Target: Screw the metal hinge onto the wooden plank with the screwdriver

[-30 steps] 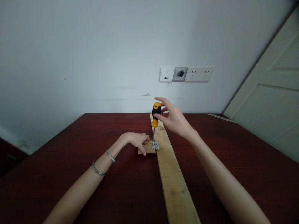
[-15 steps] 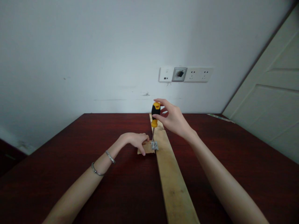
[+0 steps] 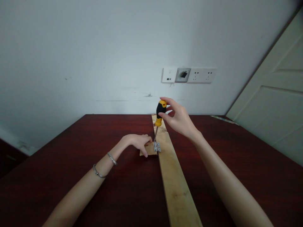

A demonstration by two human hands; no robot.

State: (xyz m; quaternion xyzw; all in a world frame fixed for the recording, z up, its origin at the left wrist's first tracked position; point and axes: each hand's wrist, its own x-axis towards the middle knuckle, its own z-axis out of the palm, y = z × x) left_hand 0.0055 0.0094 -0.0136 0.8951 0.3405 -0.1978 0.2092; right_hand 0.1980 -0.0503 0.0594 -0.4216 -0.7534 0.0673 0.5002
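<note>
A long pale wooden plank lies on the dark red table, running away from me. A small wooden block sits against its left edge, and a small metal hinge bridges the two. My left hand presses down on the block with bent fingers, right beside the hinge. My right hand pinches the yellow and black handle of a screwdriver. The shaft slants down and left, with its tip at the hinge.
A white wall stands behind the table with a row of sockets. A pale door is at the right. A thin strip lies at the table's far right edge.
The screwdriver handle has tipped to the right and risen slightly, so the shaft now slants. My right fingers have shifted round the handle. My left hand has stayed on the block.
</note>
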